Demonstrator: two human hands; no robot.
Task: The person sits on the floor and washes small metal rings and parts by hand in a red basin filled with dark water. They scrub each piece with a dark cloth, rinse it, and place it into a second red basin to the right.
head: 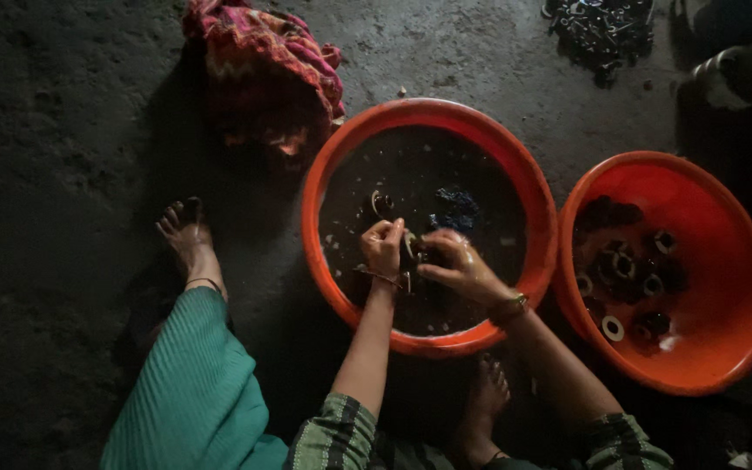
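A person sits on a dark, rough concrete floor (63,130), seen from above, with both hands over a round orange plastic basin (334,174) filled with dark, murky liquid. The left hand (383,248) has its fingers curled tight around a small pale curved metal piece (409,245), held just above the liquid near the basin's middle. The right hand (461,265) sits just beside it, fingers pinched closed against the same piece; whether it holds a tool or cloth cannot be told in the dim light. More small parts lie in the liquid. To the right, nearly touching, a second orange plastic basin (724,226) holds dark ring-shaped metal parts (624,265). A bunched pink and red patterned cloth (263,61) lies behind the first basin, and a heap of small dark metal pieces (602,26) lies farther back. The wet piece looks slippery and could drop into the opaque liquid, where it would be hard to find; bare feet close by could tip the basin.
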